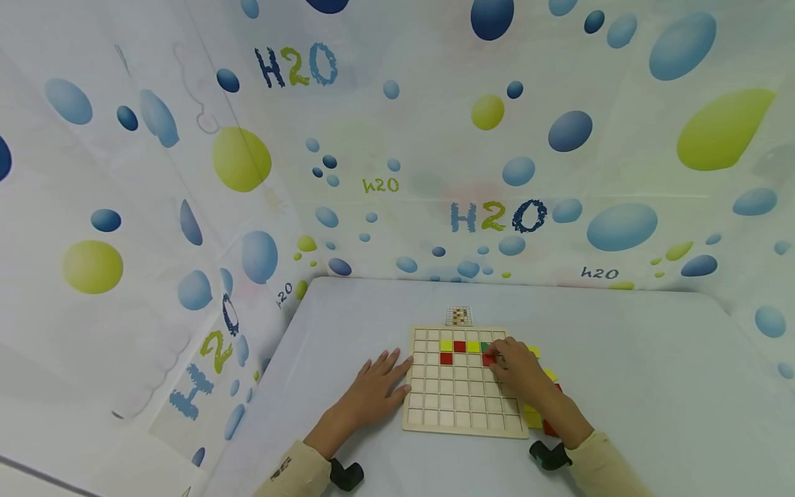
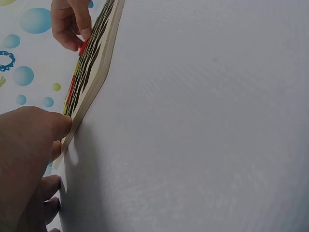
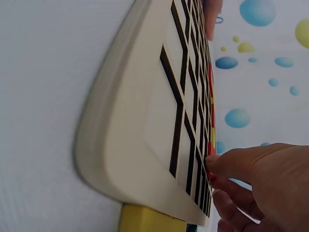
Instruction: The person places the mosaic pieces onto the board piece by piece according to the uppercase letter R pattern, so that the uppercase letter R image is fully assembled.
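Note:
A wooden grid board (image 1: 462, 400) lies on the white table in the head view. In one row near its far side sit yellow, red (image 1: 459, 346), yellow and green tiles; a red tile (image 1: 446, 358) sits below the left one. My right hand (image 1: 518, 369) reaches over the board's right side and pinches another red tile (image 1: 488, 359) at a cell below the green one. The left wrist view shows this red tile (image 2: 83, 48) tilted at the fingertips. My left hand (image 1: 375, 386) lies with fingers spread on the table, thumb and fingertips at the board's left edge.
Just beyond the board lies a small card (image 1: 459, 316) with a coloured grid pattern. Loose yellow tiles (image 1: 533, 416) and red tiles (image 1: 550, 429) lie along the board's right edge, partly under my right forearm. A patterned sheet (image 1: 428, 138) hangs behind the table.

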Motion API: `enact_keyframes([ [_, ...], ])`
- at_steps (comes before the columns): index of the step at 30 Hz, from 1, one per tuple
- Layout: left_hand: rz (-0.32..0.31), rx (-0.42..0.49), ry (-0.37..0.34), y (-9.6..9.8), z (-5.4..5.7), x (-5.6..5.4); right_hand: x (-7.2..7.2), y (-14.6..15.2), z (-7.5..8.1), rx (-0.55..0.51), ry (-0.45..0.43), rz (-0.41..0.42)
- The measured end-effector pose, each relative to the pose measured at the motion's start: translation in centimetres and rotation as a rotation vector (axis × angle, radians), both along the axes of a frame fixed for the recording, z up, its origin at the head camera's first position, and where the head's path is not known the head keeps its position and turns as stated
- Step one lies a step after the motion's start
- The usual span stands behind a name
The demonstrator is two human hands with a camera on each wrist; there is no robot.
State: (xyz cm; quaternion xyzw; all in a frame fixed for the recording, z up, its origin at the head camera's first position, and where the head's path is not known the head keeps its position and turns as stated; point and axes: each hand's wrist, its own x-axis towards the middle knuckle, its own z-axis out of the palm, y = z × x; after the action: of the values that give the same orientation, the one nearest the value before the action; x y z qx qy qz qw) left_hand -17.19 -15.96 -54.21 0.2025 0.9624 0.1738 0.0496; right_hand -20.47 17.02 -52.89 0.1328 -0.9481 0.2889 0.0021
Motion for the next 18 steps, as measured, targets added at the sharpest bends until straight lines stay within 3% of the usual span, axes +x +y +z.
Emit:
enact_keyframes([
  [11, 0.006, -0.008, -0.001, 0.12, 0.21, 0.11, -0.09, 0.15, 0.06, 0.049, 0.014, -0.003],
  [18, 0.003, -0.011, -0.007, 0.12, 0.30, 0.05, 0.02, 0.79, 0.33, 0.015, -0.020, 0.018],
])
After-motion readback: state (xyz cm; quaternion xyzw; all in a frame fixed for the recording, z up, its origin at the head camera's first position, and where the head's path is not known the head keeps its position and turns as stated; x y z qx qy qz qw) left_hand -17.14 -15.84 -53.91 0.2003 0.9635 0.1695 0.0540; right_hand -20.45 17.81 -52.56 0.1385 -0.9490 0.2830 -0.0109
